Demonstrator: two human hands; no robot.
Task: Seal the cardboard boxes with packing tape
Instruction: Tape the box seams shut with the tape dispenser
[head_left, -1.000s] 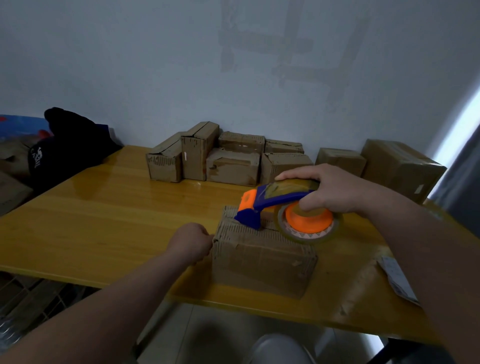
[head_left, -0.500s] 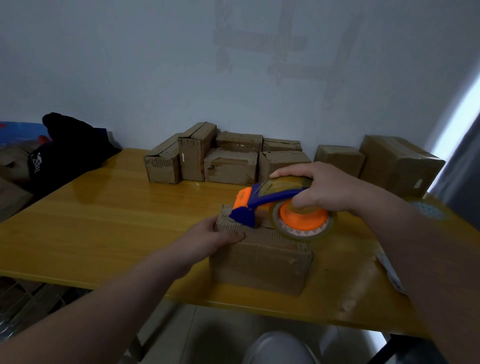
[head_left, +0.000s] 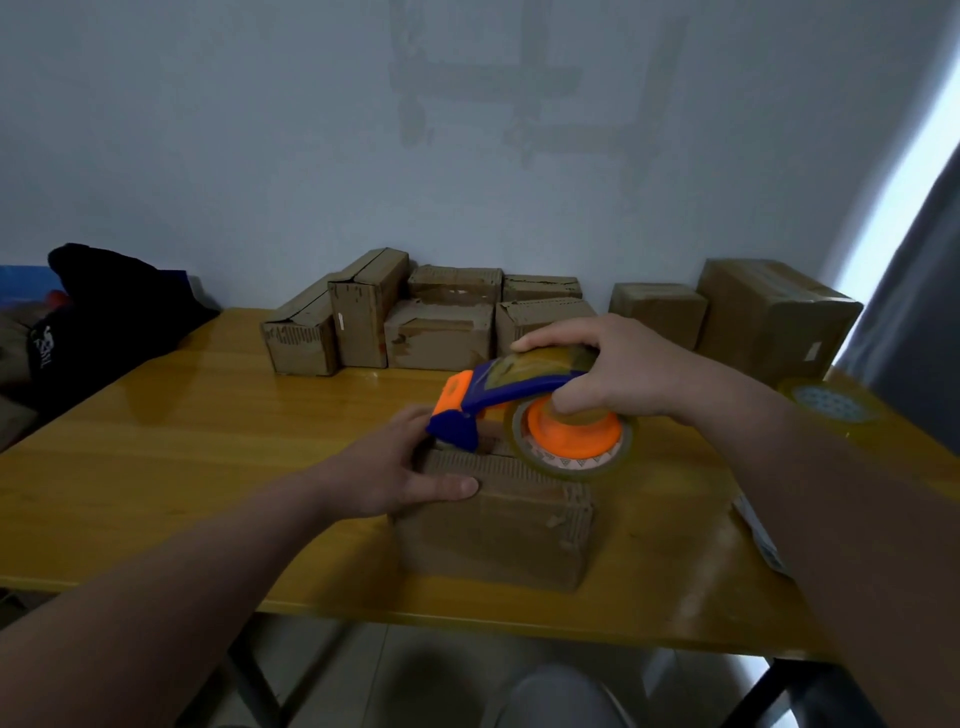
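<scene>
Nearest, close to the front edge of the glossy yellow table (head_left: 156, 467), the box (head_left: 493, 535) being sealed sits in the lower middle of the frame, flaps closed and its corrugated edges frayed at the right corner. It looks small and probably light, so on so slick a top it would likely slide under a pull; the worn cardboard should also give if pressed mid-flap, so the firm places to hold are the ends and corners. The left hand (head_left: 400, 467) grasps just such a place, the left end: the thumb lies flat on the near face below the top edge and the fingers reach over the top, their tips hidden behind the tool. On the box top rests the tape dispenser (head_left: 498, 387), blue and orange hard plastic, its nose at the left end by those fingers and its roll of tape (head_left: 571, 441) hanging over the near top edge. The right hand (head_left: 608, 369) is wrapped round its handle, forefinger stretched along the top; that stiff handle seems the right grip, well clear of the sticky film. Further right lie a paper slip (head_left: 753, 525) and a spare roll (head_left: 826, 405). Against the wall stand a row of boxes (head_left: 436, 327) and a big box (head_left: 774, 317); a dark bag (head_left: 104, 312) sits at far left.
</scene>
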